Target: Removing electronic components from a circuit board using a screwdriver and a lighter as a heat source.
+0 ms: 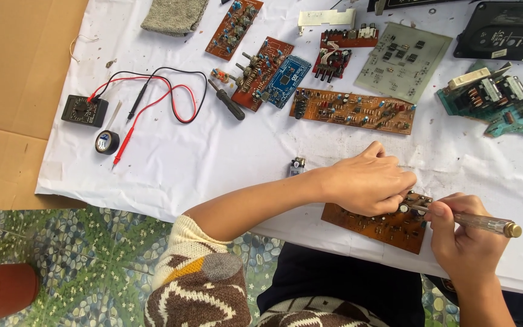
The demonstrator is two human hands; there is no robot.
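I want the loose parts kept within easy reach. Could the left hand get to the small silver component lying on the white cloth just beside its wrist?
Probably yes. The small silver component lies bare on the white cloth close to the left hand, with nothing between them.
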